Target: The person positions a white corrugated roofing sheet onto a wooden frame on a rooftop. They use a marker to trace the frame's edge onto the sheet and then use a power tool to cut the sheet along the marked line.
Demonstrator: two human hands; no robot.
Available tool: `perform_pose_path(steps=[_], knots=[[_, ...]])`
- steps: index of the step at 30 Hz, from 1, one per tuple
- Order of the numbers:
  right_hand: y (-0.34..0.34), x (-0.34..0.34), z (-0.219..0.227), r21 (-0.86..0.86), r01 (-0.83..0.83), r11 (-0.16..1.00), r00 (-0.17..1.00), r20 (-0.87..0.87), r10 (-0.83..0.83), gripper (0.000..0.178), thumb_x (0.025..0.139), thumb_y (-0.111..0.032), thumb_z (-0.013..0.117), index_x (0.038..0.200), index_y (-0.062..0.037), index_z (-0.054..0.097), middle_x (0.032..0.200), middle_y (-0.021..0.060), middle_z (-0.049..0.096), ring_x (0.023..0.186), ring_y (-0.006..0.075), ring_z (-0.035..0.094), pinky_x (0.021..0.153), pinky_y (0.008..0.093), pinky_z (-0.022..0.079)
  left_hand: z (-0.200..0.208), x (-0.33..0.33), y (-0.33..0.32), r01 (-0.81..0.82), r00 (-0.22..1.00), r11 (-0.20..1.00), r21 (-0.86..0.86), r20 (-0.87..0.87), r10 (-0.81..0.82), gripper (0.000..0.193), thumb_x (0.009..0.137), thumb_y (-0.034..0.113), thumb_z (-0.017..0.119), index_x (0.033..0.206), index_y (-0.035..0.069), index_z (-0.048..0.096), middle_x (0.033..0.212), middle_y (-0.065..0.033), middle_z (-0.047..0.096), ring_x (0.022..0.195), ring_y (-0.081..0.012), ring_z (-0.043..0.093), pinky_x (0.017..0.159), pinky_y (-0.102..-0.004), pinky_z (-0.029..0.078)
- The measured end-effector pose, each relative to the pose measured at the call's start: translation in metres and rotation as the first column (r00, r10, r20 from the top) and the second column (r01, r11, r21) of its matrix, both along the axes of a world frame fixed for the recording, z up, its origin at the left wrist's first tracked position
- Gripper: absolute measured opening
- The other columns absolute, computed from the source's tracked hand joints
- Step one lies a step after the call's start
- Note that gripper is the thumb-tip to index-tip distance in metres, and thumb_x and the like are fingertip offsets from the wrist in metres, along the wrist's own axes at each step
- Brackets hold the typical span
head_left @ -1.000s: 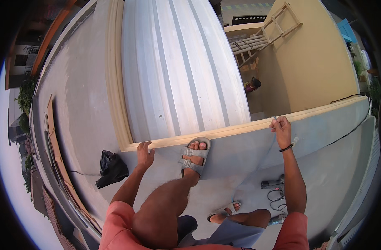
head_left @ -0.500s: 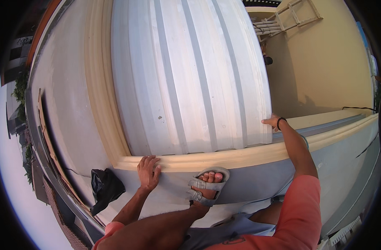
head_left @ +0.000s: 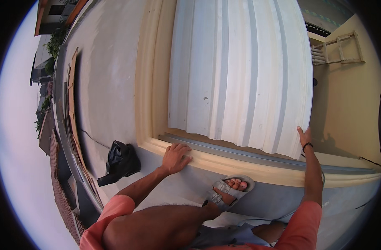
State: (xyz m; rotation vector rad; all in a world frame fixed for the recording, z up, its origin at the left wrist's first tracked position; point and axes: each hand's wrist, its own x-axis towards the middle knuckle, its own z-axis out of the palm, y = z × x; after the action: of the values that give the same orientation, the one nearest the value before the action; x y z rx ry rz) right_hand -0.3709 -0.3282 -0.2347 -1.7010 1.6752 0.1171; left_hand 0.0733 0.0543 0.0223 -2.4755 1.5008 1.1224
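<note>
A white corrugated roofing sheet spans the opening inside a cream moulded ledge. My right hand grips the sheet by its right edge near the close corner, thumb on top and the other fingers mostly hidden beyond the edge. Resting on the ledge's near left part, my left hand lies with fingers stretched out and holds nothing. Between the sheet's near edge and the ledge, a grey metal beam shows. My sandalled foot is against the ledge, between the hands.
A black plastic bag sits left of my left arm. Right of the sheet, the opening drops to a lower level, where a ladder is visible. Long boards lie along the left roof edge. A dark cable crosses the ledge at right.
The sheet's near edge has moved away from the ledge, uncovering more of the metal beam, with my right hand still on it. The whole view has shifted; my left hand stays on the ledge.
</note>
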Motion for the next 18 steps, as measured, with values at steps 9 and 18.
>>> perform_pose_path(steps=[9,18], knots=[[-0.007,0.011,0.021,0.003,-0.028,1.000,0.994,-0.103,0.028,0.073,0.083,-0.051,0.064,0.116,0.0117,0.049,0.116,0.0347,0.056,0.111,0.0434,0.056,0.095,0.0456,0.044,-0.005,0.003,0.003,0.002,1.000,1.000,-0.007,0.020,-0.002,0.036,0.085,0.033,0.060,0.113,0.011,0.063,0.116,-0.0079,0.061,0.110,-0.0269,0.051,0.095,-0.0418,0.037],[-0.078,-0.023,0.121,-0.036,-0.055,0.998,0.995,-0.082,0.052,0.083,0.081,-0.056,0.062,0.123,0.0148,0.046,0.118,0.0307,0.057,0.111,0.0390,0.056,0.097,0.0434,0.042,-0.053,0.029,-0.005,-0.519,0.841,0.854,0.034,-0.157,0.518,0.044,0.089,0.034,0.058,0.121,0.003,0.057,0.116,-0.0153,0.061,0.108,-0.0318,0.057,0.090,-0.0433,0.046]])
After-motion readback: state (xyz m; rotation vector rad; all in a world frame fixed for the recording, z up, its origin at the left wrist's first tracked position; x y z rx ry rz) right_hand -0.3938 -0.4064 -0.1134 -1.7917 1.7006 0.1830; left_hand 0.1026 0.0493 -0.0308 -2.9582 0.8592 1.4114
